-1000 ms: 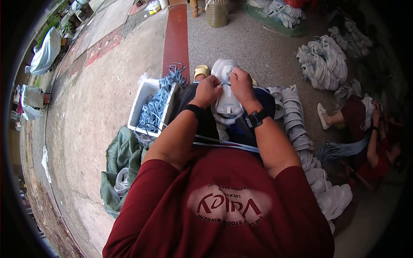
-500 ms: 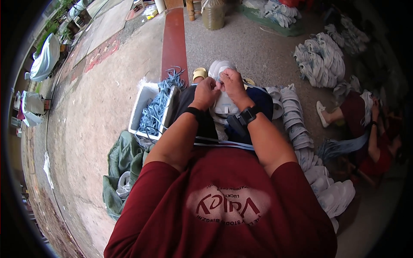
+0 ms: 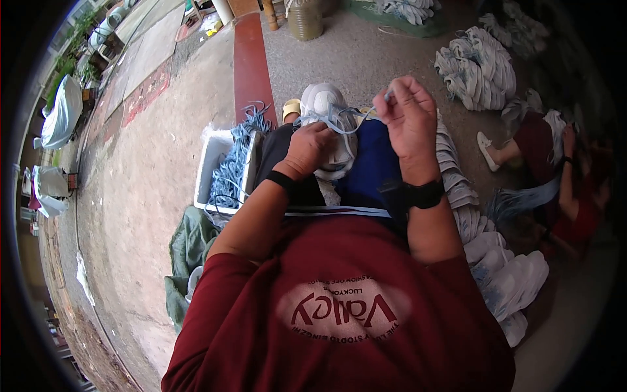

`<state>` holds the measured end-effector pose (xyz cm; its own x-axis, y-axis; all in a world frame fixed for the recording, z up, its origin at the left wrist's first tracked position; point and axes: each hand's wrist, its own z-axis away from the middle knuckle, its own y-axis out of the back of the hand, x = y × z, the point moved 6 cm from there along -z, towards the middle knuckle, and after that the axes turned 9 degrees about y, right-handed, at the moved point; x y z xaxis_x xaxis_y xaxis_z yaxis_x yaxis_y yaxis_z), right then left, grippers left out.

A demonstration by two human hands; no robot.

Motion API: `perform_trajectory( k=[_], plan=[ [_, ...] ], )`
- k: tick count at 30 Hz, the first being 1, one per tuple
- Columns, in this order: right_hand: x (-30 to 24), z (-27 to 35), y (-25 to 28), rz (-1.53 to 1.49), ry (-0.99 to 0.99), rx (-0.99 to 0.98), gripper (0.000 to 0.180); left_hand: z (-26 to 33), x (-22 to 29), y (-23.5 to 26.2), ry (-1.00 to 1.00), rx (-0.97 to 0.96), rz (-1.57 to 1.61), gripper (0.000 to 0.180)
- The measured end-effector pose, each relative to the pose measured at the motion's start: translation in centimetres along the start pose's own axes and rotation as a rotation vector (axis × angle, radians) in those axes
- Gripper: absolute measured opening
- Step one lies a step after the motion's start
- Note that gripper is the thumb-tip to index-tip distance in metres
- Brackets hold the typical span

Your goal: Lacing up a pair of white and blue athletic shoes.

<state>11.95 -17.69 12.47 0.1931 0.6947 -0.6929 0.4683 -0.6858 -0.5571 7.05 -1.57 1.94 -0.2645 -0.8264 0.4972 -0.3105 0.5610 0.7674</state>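
A white shoe upper point(image 3: 323, 98) lies across my lap, its rounded end pointing away from me. Light blue shoelace point(image 3: 346, 112) runs over it in a loose loop. My right hand point(image 3: 408, 114) is raised to the right of the upper, thumb and fingers pinched on the lace, which is drawn out toward it. On the upper's left side rests my left hand point(image 3: 307, 149), its fingers curled closed at the upper and the lace. Exactly what sits under those fingertips is hidden.
Left of my legs stands a white foam box point(image 3: 201, 173) of blue laces point(image 3: 230, 171), with a green sack point(image 3: 189, 238) nearer. Stacked white uppers point(image 3: 460, 186) line my right side. A bundle of uppers point(image 3: 477, 68) lies farther off. Another person point(image 3: 568, 183) sits at far right.
My hands were together over the upper; the right has swung up and right with the lace, pulling out a visible loop. My left hand has moved slightly nearer, staying at the upper.
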Motion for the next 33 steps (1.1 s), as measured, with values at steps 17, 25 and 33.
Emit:
perform_trajectory(
  k=[17, 25, 33],
  plan=[
    [5.2, 2.7, 4.0, -0.23, -0.326, 0.097, 0.02, 1.9, 6.2, 1.5, -0.26, -0.486, 0.438, 0.003],
    [8.0, 4.1, 1.5, -0.098, -0.399, 0.079, 0.011, 1.0, 5.2, 6.0, 0.117, -0.09, 0.66, 0.004],
    [8.1, 3.4, -1.3, 0.077, -0.298, -0.016, 0.014, 0.2, 5.3, 7.9, 0.229, 0.169, 1.007, 0.005]
  ],
)
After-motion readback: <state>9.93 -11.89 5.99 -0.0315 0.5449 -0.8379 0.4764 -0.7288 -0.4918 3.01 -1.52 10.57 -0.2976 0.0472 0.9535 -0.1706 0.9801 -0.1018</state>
